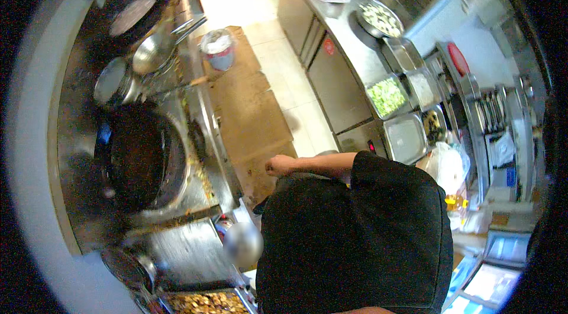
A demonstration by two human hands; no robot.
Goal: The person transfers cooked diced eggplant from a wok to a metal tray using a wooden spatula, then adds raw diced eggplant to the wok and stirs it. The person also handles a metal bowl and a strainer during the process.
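Note:
My right hand is held out from a black short sleeve, its fingers curled in, and no object shows in it. Below it lies brown cardboard matting on the floor. My left hand is out of view; only a strip of bare arm shows at the bottom edge. To the left, a large dark wok sits in the steel stove top. Above it are a steel bowl or pan and a long-handled utensil with a wooden grip. A tray of browned food pieces stands at the bottom left.
A lined bin stands on the matting. Along the steel counter at right are a pan of pale cut food, a tray of chopped green vegetable, several steel trays and plastic bags. A steel surface adjoins the stove.

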